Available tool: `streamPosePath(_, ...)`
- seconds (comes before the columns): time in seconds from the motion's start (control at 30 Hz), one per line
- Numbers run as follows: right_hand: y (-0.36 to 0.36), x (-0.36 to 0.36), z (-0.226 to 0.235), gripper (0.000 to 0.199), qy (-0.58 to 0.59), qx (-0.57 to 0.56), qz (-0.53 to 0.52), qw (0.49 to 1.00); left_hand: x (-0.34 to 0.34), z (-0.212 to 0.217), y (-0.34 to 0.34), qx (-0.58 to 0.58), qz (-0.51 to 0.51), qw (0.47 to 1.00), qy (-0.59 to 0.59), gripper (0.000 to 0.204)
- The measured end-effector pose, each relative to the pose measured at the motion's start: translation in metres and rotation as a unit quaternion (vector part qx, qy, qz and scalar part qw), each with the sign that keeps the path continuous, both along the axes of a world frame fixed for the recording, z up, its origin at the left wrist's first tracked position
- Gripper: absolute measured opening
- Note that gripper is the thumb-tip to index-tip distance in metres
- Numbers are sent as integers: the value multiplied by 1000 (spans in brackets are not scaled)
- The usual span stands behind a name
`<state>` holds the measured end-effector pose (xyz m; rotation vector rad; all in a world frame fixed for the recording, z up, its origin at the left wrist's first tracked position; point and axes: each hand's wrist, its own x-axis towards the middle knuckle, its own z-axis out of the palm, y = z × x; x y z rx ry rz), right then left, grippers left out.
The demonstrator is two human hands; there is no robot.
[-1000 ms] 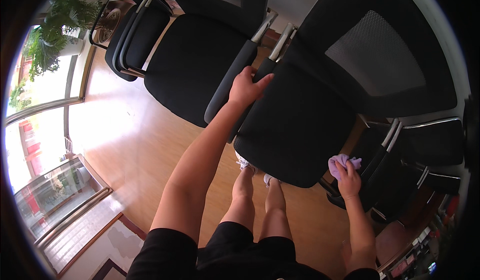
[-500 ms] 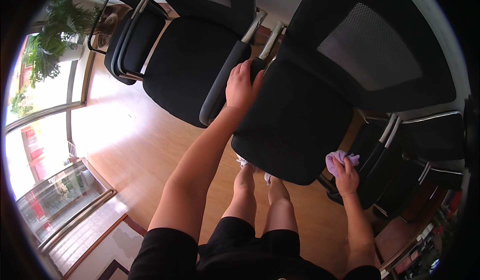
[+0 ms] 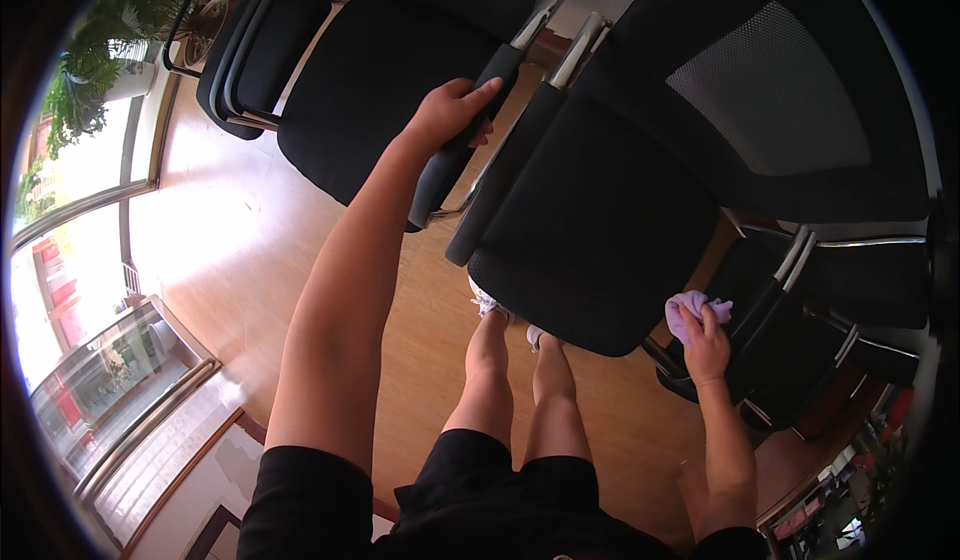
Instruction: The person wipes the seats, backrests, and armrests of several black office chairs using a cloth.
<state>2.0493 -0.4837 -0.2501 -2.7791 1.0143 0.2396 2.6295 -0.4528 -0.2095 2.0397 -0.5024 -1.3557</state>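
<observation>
My left hand (image 3: 447, 117) is wrapped around the padded black armrest (image 3: 435, 185) of the left-hand chair (image 3: 345, 90), thumb on top and fingertips showing past its far side. Right beside that armrest, with a narrow gap between, runs the armrest (image 3: 510, 170) of another black chair (image 3: 600, 230) with a mesh back, directly in front of me. Over at the right, my right hand (image 3: 708, 355) clutches a crumpled light purple cloth (image 3: 681, 312). It hovers near that chair's front right corner, by its right armrest.
Further black chairs with metal frames stand at the far left (image 3: 240, 55) and at the right (image 3: 755, 270). A potted plant (image 3: 80, 90) is by the bright window. At lower left is a glass-sided case (image 3: 120, 390). My feet are on the wooden floor (image 3: 430, 360) before the middle chair.
My left hand has moved left and closed around the left chair's armrest. The two chairs' armrests now stand further apart. My right hand, still with the cloth, has shifted slightly right.
</observation>
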Motion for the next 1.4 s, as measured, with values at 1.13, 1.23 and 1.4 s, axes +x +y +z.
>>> streamPosePath(1.13,-95,210,-61,58,-124,116,-25,985,-161,-24,140,-321,-213,826,-411,47)
streamPosePath(1.23,-134,264,-119,46,-179,3,-88,980,-214,-57,194,-200,-209,913,-287,53)
streamPosePath(1.4,50,293,-164,30,-196,78,-101,972,-256,-88,233,-89,-83,954,-273,59)
